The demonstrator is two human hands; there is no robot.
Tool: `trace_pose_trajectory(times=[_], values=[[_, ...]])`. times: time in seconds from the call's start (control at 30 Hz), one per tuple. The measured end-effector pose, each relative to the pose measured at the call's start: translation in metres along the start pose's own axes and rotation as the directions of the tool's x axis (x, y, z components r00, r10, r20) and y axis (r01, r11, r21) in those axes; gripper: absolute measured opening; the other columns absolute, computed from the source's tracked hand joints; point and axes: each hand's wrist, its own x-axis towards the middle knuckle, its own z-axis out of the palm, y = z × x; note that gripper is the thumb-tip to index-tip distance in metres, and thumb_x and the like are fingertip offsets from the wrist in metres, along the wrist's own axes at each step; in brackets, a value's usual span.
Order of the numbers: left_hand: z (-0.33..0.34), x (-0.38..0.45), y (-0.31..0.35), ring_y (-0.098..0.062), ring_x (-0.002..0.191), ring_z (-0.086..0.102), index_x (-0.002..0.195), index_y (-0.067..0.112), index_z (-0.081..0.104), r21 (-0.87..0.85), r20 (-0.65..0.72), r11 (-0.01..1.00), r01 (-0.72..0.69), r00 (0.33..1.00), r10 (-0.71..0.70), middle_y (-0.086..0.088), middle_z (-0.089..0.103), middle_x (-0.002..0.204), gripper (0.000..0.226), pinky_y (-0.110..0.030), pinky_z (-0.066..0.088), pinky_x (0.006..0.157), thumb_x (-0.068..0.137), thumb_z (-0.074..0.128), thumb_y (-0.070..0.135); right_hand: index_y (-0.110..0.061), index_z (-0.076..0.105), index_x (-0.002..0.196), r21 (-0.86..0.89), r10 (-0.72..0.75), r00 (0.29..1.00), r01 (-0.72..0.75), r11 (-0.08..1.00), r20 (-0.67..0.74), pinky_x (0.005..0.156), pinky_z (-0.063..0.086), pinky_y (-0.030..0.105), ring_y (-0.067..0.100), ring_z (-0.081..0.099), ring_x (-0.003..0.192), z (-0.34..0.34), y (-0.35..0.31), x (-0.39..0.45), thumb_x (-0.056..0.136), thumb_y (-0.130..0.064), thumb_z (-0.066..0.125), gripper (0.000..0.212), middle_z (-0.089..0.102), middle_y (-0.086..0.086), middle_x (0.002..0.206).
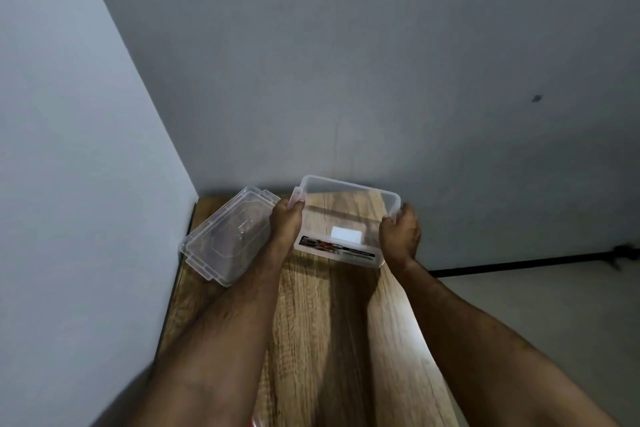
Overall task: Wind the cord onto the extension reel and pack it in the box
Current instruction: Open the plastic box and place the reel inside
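Plainly the packing end of the job is being readied: both hands hold a clear plastic box (346, 218) at the centre of the frame, over the far end of a wood-grain bench (329, 322); the left hand (285, 222) grips its left end wall, fingers (299, 204) curled over the rim and pinching it; the right hand (400, 232) clasps the right end the same way, fingertips hooked over the edge; whether the box rests on the bench or is lifted just off it, I cannot tell. Its lid (225, 236) lies off, just beside it at centre left, near the corner where the pale walls meet; so the box is open and looks empty. Neither cord nor extension reel shows anywhere in view, so the winding step cannot be judged; the next move likely calls for setting the box down flat and open within reach, then fetching the reel. As to material, the box is thin, translucent, rounded at the corners, with a printed label strip along its near wall and a white patch on its floor; probably light and a little flexible, slippery under bare skin; the lid matches, with clip tabs on its edges; the bench is matte, streaked brown.
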Motion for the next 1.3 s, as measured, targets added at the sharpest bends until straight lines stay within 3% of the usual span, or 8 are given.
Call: trace_pose_trajectory(times=[0.23, 0.4, 0.6, 0.73, 0.93, 1.13, 1.2, 1.3], values=[[-0.001, -0.007, 0.000, -0.028, 0.090, 0.074, 0.114, 0.020, 0.067, -0.066, -0.011, 0.998, 0.002, 1.000, -0.003, -0.009, 0.074, 0.101, 0.025, -0.051, 0.064, 0.080, 0.102, 0.057, 0.040, -0.004, 0.064, 0.108, 0.063, -0.010, 0.999, 0.007, 0.998, 0.045, 0.076, 0.044, 0.027, 0.033, 0.065, 0.098, -0.005, -0.003, -0.003, 0.082, 0.010, 0.053, 0.032, 0.068, 0.011, 0.103], [-0.010, -0.025, 0.000, -0.023, 0.085, 0.070, 0.101, 0.025, 0.067, -0.106, -0.079, 0.994, -0.025, 0.997, 0.017, 0.000, 0.071, 0.090, 0.017, -0.041, 0.062, 0.079, 0.106, 0.052, 0.032, 0.005, 0.062, 0.120, 0.051, -0.040, 0.997, 0.037, 0.998, 0.065, 0.070, 0.033, 0.010, 0.018, 0.051, 0.097, -0.015, -0.016, -0.013, 0.091, 0.011, 0.051, 0.032, 0.056, 0.005, 0.101], [-0.028, -0.069, 0.001, -0.023, 0.101, 0.065, 0.125, 0.015, 0.068, -0.087, -0.142, 0.995, -0.050, 0.989, 0.037, -0.003, 0.070, 0.113, 0.034, -0.037, 0.054, 0.087, 0.106, 0.050, 0.036, -0.001, 0.064, 0.115, 0.095, -0.093, 0.987, 0.081, 0.992, 0.129, 0.074, 0.042, 0.022, 0.023, 0.059, 0.095, -0.032, -0.029, -0.039, 0.093, 0.007, 0.052, 0.026, 0.062, 0.006, 0.099], [-0.039, -0.106, -0.002, -0.028, 0.110, 0.065, 0.128, 0.011, 0.067, -0.081, -0.172, 0.995, -0.064, 0.984, 0.049, -0.008, 0.070, 0.120, 0.037, -0.038, 0.053, 0.093, 0.106, 0.050, 0.037, -0.003, 0.064, 0.106, 0.107, -0.140, 0.976, 0.123, 0.987, 0.165, 0.056, 0.039, 0.011, 0.027, 0.060, 0.090, -0.051, -0.029, -0.061, 0.091, 0.009, 0.052, 0.023, 0.063, 0.008, 0.095], [-0.053, -0.165, -0.022, -0.026, 0.105, 0.068, 0.133, 0.011, 0.061, -0.125, -0.206, 0.991, -0.050, 0.978, 0.023, -0.011, 0.071, 0.120, 0.036, -0.042, 0.058, 0.088, 0.108, 0.047, 0.032, 0.001, 0.064, 0.115, 0.093, -0.145, 0.962, 0.127, 0.988, 0.231, 0.067, 0.043, 0.021, 0.023, 0.059, 0.094, -0.075, -0.024, -0.100, 0.094, 0.008, 0.052, 0.025, 0.063, 0.008, 0.098], [-0.065, -0.218, -0.043, -0.027, 0.110, 0.067, 0.138, 0.007, 0.058, -0.004, -0.265, 1.000, -0.024, 0.964, 0.022, -0.012, 0.069, 0.125, 0.036, -0.013, 0.044, 0.056, 0.109, 0.046, 0.023, 0.005, 0.060, 0.127, 0.095, -0.126, 0.951, 0.103, 0.990, 0.283, 0.081, 0.047, 0.032, 0.020, 0.057, 0.098, -0.091, -0.005, -0.134, 0.096, 0.005, 0.054, 0.031, 0.058, 0.004, 0.102], [-0.067, -0.225, -0.052, -0.025, 0.099, 0.069, 0.135, 0.002, 0.060, 0.022, -0.260, 1.000, -0.018, 0.965, 0.023, -0.015, 0.071, 0.119, 0.036, -0.009, 0.043, 0.043, 0.109, 0.047, 0.023, 0.006, 0.059, 0.126, 0.105, -0.126, 0.949, 0.099, 0.990, 0.290, 0.082, 0.051, 0.037, 0.024, 0.060, 0.100, -0.094, 0.003, -0.142, 0.098, 0.003, 0.054, 0.029, 0.065, 0.013, 0.110], [-0.068, -0.233, -0.061, -0.025, 0.095, 0.070, 0.134, 0.000, 0.060, 0.048, -0.251, 0.999, -0.019, 0.968, 0.030, -0.017, 0.071, 0.119, 0.037, -0.007, 0.043, 0.040, 0.109, 0.047, 0.023, 0.006, 0.060, 0.124, 0.123, -0.136, 0.949, 0.105, 0.987, 0.286, 0.083, 0.052, 0.039, 0.029, 0.063, 0.103, -0.099, 0.011, -0.150, 0.097, 0.004, 0.054, 0.028, 0.067, 0.021, 0.119]])
